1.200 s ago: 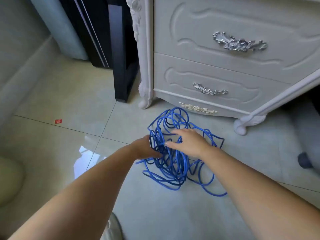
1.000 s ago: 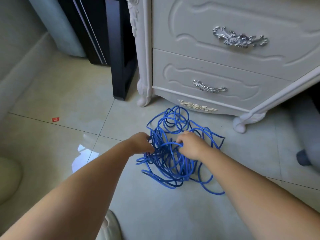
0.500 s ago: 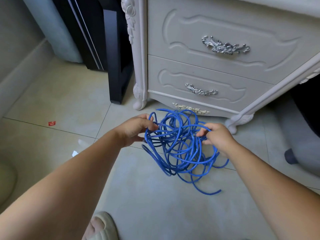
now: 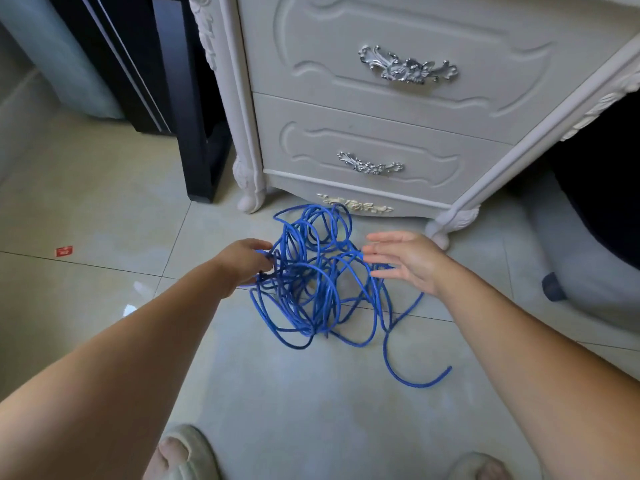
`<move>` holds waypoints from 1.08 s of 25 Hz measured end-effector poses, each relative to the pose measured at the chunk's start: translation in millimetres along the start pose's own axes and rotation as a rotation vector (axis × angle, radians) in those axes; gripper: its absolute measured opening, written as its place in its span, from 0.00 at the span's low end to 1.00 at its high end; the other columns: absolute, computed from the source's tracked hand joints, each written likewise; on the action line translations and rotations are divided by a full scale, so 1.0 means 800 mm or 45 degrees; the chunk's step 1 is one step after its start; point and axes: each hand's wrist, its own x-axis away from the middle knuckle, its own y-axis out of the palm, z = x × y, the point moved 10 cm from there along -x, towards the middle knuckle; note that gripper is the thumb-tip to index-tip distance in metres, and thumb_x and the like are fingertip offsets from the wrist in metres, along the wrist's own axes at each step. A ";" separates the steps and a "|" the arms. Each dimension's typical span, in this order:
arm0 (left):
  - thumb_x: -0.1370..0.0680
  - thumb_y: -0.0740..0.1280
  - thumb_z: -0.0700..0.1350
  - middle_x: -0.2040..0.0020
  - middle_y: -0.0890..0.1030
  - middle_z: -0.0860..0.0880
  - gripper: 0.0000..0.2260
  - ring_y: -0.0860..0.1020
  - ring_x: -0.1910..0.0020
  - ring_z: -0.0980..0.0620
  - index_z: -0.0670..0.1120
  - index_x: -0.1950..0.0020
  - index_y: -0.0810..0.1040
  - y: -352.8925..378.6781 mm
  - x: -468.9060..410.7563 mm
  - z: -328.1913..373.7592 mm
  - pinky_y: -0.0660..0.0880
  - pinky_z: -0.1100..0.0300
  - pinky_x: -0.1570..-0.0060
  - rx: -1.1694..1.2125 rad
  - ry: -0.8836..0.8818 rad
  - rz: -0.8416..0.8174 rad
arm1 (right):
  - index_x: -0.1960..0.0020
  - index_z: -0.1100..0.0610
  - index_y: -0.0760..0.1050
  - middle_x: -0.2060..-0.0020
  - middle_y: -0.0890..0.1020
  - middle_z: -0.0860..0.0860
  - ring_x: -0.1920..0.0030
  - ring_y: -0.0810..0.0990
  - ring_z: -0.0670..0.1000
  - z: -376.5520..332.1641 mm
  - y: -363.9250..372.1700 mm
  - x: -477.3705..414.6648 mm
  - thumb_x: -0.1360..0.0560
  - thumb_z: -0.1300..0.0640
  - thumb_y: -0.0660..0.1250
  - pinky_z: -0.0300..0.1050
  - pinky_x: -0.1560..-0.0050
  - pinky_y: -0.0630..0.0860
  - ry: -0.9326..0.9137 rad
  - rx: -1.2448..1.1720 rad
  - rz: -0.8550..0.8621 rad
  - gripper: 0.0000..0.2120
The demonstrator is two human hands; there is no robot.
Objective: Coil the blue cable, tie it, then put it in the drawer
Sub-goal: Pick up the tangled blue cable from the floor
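The left hand [image 4: 242,263] gripped strands of the tangled blue cable [image 4: 311,282] — half lifted off the tiled floor [image 4: 104,209]. The right hand [image 4: 407,259] hovered beside it, fingers straight and spread — holding nothing, near the closed drawers [image 4: 381,154].

A person looks down at a tangled blue cable [image 4: 311,282] held above a pale tiled floor [image 4: 104,209]. The left hand [image 4: 244,265] grips several loops at the tangle's left side. The right hand [image 4: 407,261] is spread flat, fingers straight, touching strands on the right. One loose cable end trails toward the lower right. Behind stands a white cabinet with two closed drawers [image 4: 363,140], each with an ornate silver handle [image 4: 370,165]. Slipper toes [image 4: 183,452] show below.
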 end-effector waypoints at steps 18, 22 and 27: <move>0.25 0.72 0.51 0.50 0.81 0.48 0.14 0.77 0.56 0.52 0.48 0.42 0.78 0.011 -0.009 -0.015 0.71 0.63 0.59 -0.914 0.135 -0.075 | 0.53 0.55 0.74 0.56 0.78 0.53 0.50 0.76 0.55 0.100 -0.015 0.003 0.22 0.53 0.66 0.47 0.49 0.71 0.178 0.602 0.333 0.06; 0.22 0.70 0.49 0.63 0.79 0.50 0.07 0.77 0.67 0.55 0.46 0.52 0.80 0.026 0.013 0.016 0.73 0.63 0.63 -0.564 0.148 -0.216 | 0.37 0.54 0.71 0.47 0.76 0.56 0.52 0.74 0.56 0.052 -0.027 0.017 0.25 0.60 0.65 0.43 0.59 0.70 0.144 0.687 0.502 0.16; 0.21 0.68 0.49 0.70 0.73 0.49 0.12 0.72 0.72 0.55 0.44 0.61 0.76 0.054 0.064 0.079 0.81 0.59 0.63 -0.364 0.149 -0.259 | 0.27 0.49 0.66 0.29 0.64 0.52 0.28 0.64 0.52 -0.045 0.040 0.063 0.27 0.64 0.64 0.44 0.33 0.65 -0.351 0.908 0.338 0.29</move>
